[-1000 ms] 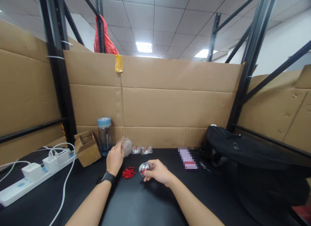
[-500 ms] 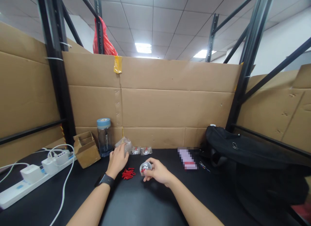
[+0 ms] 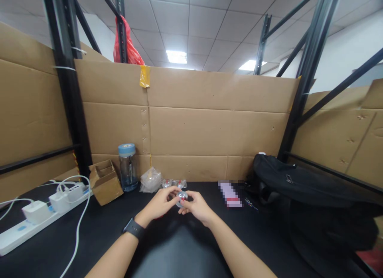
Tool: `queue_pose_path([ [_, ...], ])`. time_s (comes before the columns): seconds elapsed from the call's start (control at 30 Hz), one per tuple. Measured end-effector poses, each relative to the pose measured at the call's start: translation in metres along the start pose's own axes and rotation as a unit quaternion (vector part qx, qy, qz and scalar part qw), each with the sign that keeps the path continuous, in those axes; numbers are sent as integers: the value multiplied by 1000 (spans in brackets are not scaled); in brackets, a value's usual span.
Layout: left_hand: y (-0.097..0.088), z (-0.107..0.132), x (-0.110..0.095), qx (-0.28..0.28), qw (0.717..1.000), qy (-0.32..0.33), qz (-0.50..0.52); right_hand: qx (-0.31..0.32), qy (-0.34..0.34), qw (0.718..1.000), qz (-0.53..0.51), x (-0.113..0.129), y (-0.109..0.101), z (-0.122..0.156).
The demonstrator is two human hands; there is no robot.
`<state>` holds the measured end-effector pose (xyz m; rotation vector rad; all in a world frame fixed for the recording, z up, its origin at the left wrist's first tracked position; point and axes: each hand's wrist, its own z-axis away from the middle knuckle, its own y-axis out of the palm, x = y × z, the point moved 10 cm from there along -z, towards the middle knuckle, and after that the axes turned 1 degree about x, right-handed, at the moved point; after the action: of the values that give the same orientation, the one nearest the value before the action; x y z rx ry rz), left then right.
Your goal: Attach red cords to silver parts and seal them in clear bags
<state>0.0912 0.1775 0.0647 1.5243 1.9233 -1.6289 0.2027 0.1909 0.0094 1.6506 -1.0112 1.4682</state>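
Note:
My right hand (image 3: 196,206) grips a small round silver piece (image 3: 182,196) with a shiny domed face and a spot of red on it. From the other side my left hand (image 3: 161,204), with a dark watch on its wrist, closes its fingers and thumb on the same piece. Both hands hold it just above the black table (image 3: 179,250). Under my left hand only a sliver of the small red pieces (image 3: 160,217) shows. Behind the hands lie two similar silver pieces in clear wrapping (image 3: 180,183), beside a crumpled clear plastic bag (image 3: 151,180).
On the left are a white power strip (image 3: 18,232) with cables, an opened cardboard box (image 3: 107,186) and a blue-lidded bottle (image 3: 128,168). A blurred pink item (image 3: 231,194) and a black backpack (image 3: 311,194) lie on the right. Cardboard panels (image 3: 191,130) wall the table.
My left hand has left the plastic bag and come right and nearer, onto the silver piece in my right hand. It now covers most of the red pieces.

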Motion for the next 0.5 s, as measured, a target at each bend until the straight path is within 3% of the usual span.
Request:
queue_pose_path([
  [0.1, 5, 0, 2, -7, 999, -5, 40, -22, -12, 1000, 9, 4, -6, -1],
  [0.3, 21, -2, 30, 32, 987, -38, 152, -74, -30, 995, 64, -1, -24, -7],
  [0.5, 29, -3, 51, 9, 994, -70, 79, -135, -86, 977, 139, 1, -47, -11],
])
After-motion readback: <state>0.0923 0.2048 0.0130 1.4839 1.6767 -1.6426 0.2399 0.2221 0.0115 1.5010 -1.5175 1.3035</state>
